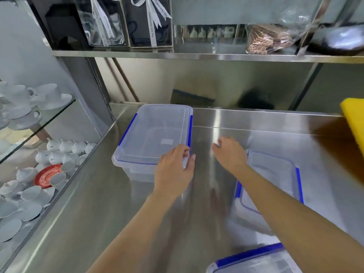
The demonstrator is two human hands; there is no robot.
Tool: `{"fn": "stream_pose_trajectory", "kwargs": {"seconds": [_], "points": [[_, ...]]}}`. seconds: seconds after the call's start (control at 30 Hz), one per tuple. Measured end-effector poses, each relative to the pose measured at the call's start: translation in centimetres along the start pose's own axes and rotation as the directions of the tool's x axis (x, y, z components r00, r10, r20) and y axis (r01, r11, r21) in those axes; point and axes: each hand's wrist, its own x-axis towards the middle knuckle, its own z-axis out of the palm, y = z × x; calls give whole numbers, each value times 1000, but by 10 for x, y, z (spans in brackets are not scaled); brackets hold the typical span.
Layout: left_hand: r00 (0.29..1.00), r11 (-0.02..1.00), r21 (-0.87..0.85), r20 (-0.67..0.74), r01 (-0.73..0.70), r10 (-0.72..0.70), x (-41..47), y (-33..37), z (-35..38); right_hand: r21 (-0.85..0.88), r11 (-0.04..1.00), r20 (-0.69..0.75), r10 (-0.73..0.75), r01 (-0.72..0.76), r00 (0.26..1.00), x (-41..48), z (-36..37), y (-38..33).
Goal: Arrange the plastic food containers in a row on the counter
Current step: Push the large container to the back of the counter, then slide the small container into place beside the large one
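Three clear plastic containers with blue lid clips stand on the steel counter. The largest container sits at the back left. My left hand grips its near right corner, fingers curled over the lid edge. A second container lies right of centre, partly hidden by my right forearm. My right hand hovers between the two containers with fingers apart, holding nothing. A third container shows only partly at the bottom edge.
A yellow sponge-like block sits at the right edge. A steel shelf overhangs the counter's back with gift boxes and a bag of wafers. Left of the counter, glass shelves hold white cups, teapots and a red saucer.
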Motion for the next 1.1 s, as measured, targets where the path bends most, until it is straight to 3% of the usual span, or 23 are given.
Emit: {"fn": "stream_pose_trajectory", "kwargs": {"seconds": [0.1,0.27,0.37,0.47,0.53,0.6,0.73,0.87,0.93,1.0,1.1], "points": [[973,1000,6,231,-11,10,-10,21,37,-41,994,-77,102,-106,992,-14,-24,41],[836,969,4,505,246,-215,-26,37,77,-160,917,-147,344,-366,927,-47,-50,113],[740,931,-27,615,364,-272,-33,48,89,32,831,-9,556,-556,831,-65,-58,143],[661,881,-73,691,466,-292,-36,56,93,281,736,230,572,-616,787,-81,-62,151],[614,851,-96,734,516,-289,-40,58,96,365,682,296,560,-634,774,-86,-60,151],[623,849,-106,727,518,-289,-44,58,97,408,683,275,541,-606,795,-87,-56,149],[733,852,-160,603,498,-315,-48,54,97,525,692,160,492,-496,856,-81,-46,145],[845,945,-122,494,303,-207,-49,49,94,570,724,63,432,-387,900,-71,-31,136],[845,982,-35,516,186,-141,-47,41,96,671,665,107,352,-329,930,-63,-25,132],[841,992,102,528,80,-122,-41,32,98,771,572,234,156,-281,960,-56,-21,133],[849,985,151,507,80,-147,-26,19,103,690,682,412,-95,-242,906,-41,-16,138]]}}
